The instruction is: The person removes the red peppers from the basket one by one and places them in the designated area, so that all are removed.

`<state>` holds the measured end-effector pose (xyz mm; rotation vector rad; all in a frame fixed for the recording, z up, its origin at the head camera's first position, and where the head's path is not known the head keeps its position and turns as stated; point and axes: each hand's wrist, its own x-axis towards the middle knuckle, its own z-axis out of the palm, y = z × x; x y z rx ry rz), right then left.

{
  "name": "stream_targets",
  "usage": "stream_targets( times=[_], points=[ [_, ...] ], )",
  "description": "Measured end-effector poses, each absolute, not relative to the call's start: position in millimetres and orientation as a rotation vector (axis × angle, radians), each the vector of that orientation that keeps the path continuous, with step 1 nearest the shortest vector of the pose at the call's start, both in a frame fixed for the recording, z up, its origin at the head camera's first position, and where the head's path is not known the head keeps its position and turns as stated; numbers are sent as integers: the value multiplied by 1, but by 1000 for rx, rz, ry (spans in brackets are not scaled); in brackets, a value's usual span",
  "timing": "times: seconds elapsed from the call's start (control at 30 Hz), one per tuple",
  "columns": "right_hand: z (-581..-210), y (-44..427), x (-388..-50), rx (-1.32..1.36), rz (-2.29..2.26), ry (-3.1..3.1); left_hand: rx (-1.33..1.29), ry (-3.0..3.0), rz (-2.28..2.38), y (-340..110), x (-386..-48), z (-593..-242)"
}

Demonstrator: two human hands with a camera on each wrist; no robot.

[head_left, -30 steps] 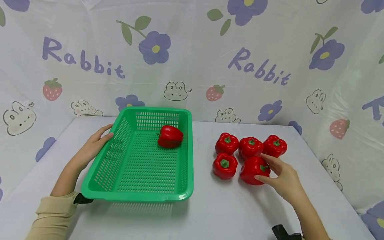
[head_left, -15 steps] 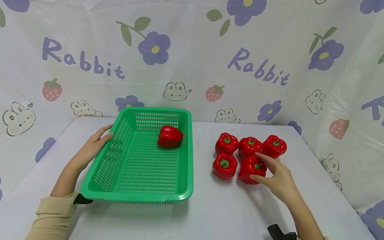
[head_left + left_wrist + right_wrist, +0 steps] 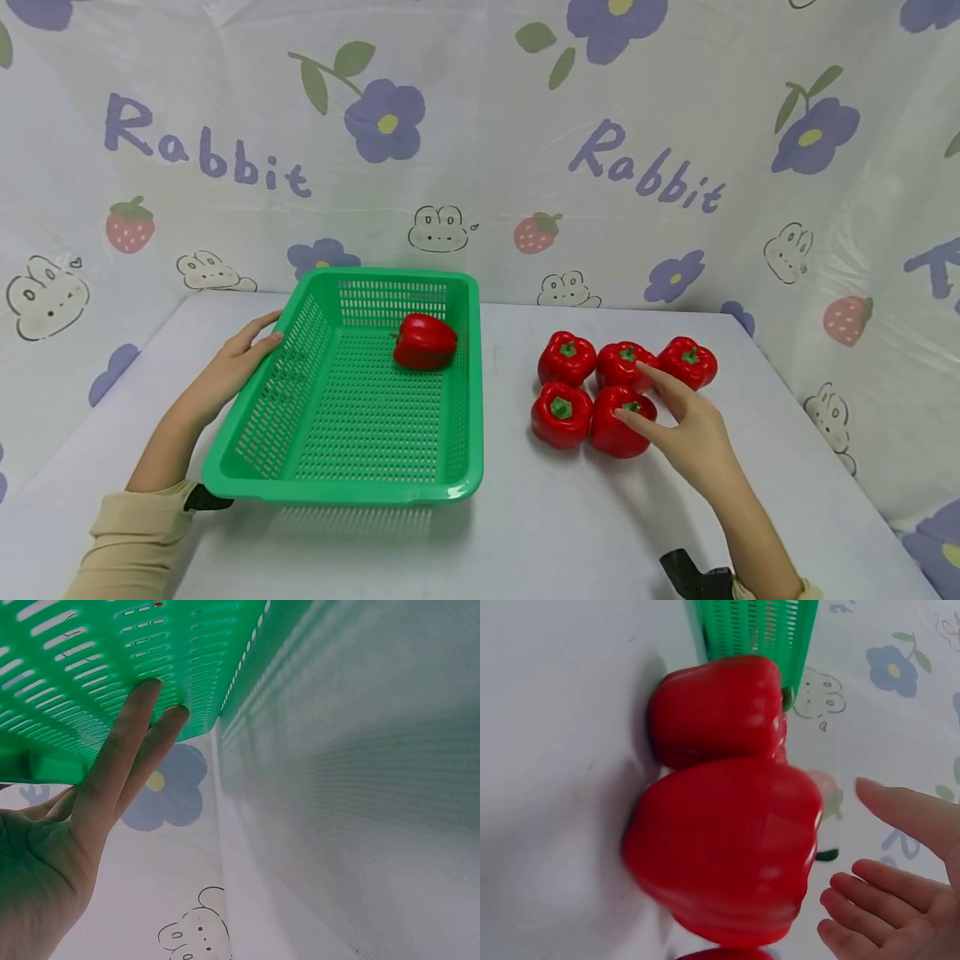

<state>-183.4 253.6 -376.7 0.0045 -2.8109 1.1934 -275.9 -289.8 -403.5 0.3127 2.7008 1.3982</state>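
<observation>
In the head view, my left hand (image 3: 238,357) holds the left rim of a green plastic basket (image 3: 343,492). The left wrist view has two fingers (image 3: 124,742) lying along its slotted outer wall. One red bell pepper (image 3: 425,342) lies on its side inside, near the back right corner. My right hand (image 3: 693,433) is above the front right bell pepper (image 3: 618,429), thumb and fingers spread. The right wrist view has a gap between this hand (image 3: 900,900) and that bell pepper (image 3: 727,847), which stands upright with its green stem up.
Beside that pepper stands another bell pepper (image 3: 561,417). Behind them is a row of three: left bell pepper (image 3: 566,360), middle bell pepper (image 3: 618,367) and right bell pepper (image 3: 688,367). A white table (image 3: 540,533) meets a printed curtain (image 3: 480,125) at the back.
The front right bell pepper has gone from tilted to upright and shifted left, up against its neighbour. My right hand has let go of it and risen slightly. My left hand has not moved.
</observation>
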Motion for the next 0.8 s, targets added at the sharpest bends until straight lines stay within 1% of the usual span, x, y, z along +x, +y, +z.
stream_targets(
  times=[0.37,0.6,0.8],
  points=[
    [-366,228,-195,34,1275,-2722,300,2690,1415,-288,-276,-403],
    [-362,211,-209,83,1358,-2693,297,2699,1412,-287,-277,-404],
    [-357,192,-223,120,1520,-2657,293,2703,1410,-288,-277,-405]
  ],
)
